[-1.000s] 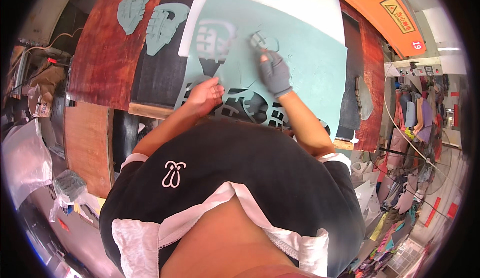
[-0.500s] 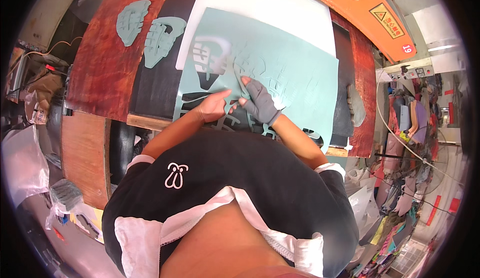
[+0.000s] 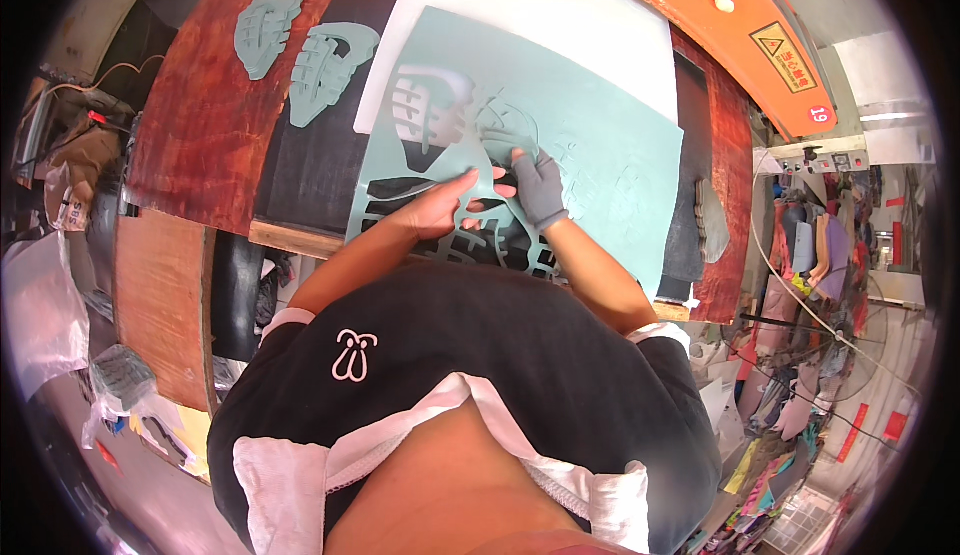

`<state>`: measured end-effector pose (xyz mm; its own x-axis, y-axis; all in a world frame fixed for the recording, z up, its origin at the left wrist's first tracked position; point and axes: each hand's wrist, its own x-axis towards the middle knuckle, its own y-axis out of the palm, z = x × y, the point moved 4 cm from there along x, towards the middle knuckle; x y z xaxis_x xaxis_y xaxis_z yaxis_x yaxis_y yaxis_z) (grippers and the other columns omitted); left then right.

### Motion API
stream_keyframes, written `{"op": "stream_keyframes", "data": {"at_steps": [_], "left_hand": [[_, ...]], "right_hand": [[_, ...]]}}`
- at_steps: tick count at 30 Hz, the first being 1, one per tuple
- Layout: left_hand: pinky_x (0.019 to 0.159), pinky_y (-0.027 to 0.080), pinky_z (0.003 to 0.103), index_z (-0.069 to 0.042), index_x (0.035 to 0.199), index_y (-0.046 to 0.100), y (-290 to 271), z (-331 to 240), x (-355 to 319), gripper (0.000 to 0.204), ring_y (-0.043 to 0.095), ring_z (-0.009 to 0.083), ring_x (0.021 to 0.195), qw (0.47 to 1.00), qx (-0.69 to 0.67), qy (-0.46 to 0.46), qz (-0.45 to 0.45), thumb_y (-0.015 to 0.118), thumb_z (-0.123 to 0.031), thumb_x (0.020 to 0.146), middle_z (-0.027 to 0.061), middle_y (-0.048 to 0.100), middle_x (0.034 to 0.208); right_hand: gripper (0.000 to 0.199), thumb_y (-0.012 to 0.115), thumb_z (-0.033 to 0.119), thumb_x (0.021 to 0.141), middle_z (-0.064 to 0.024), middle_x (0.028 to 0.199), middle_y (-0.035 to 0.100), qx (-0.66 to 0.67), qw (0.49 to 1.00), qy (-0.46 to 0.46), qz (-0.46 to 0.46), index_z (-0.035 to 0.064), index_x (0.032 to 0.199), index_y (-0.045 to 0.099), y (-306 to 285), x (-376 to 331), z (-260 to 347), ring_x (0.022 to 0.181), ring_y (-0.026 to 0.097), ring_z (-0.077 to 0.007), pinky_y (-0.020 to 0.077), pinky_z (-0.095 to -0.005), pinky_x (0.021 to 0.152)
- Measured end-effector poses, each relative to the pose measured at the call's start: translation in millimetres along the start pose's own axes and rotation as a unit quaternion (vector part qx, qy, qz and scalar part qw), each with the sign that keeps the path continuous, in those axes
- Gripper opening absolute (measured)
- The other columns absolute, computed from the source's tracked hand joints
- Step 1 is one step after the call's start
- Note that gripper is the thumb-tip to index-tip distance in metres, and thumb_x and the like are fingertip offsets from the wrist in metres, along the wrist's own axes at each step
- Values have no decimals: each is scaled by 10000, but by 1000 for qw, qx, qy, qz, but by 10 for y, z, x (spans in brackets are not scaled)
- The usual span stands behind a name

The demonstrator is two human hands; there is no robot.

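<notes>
left hand [image 3: 435, 210] flat on teal sheet [image 3: 610, 145] | gloved right hand [image 3: 537, 187] pinching cutout

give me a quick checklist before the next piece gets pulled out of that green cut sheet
1. Left hand bare, on the pale green sheet: ok.
2. Right hand gloved in grey, fingers on a cut strip: ok.
3. Firm pinch on the strip: cannot tell, fingers overlap.
4. Sheet lies flat on the white board: ok at the far side; near edge is full of cut-outs.
5. Two cut green pieces set apart on the red-brown board: ok.
6. Piece fully cut free: cannot tell.
</notes>
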<state>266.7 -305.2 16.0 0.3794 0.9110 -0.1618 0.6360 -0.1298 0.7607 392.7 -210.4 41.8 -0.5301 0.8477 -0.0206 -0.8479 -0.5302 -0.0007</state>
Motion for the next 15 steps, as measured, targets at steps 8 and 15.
{"op": "stream_keyframes", "data": {"at_steps": [8,15], "left_hand": [[579,375,236,-49,1213,485,-240,71,-117,457,470,113,796,984,56,-56,-161,383,-421,968,95,600,1145],[587,357,233,-71,1204,493,-264,82,-89,473,399,120,760,982,143,-41,-113,386,-458,955,48,616,1109]], "right_hand": [[589,533,430,826,-245,943,633,-406,882,66,-229,-133,991,593,-1175,1200,647,875,613,-343,454,-395,812],[496,513,353,803,-192,976,638,-243,917,7,-316,-71,1042,609,-1648,2048,1479,876,614,-265,458,-375,770]]}}
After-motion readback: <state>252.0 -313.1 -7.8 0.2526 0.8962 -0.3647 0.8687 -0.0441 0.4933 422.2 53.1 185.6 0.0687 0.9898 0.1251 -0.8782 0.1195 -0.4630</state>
